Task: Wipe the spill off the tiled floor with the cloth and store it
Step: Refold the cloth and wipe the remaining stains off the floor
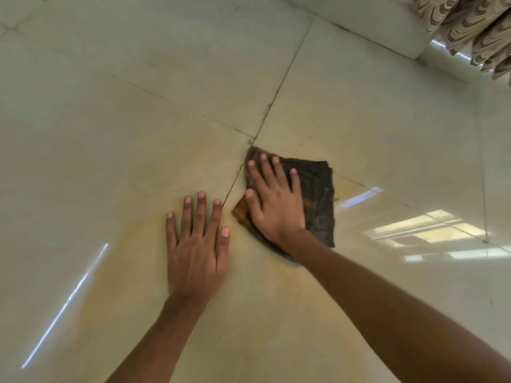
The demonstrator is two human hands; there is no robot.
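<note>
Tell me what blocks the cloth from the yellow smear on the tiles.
Only the left hand, resting flat on the smear beside the cloth. The right hand presses the cloth; nothing else lies between.

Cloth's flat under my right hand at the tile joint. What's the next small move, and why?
Probably slide the cloth with the right hand toward the left hand: a yellowish film shows on the tile around that hand, and the cloth lies just beside that patch.
</note>
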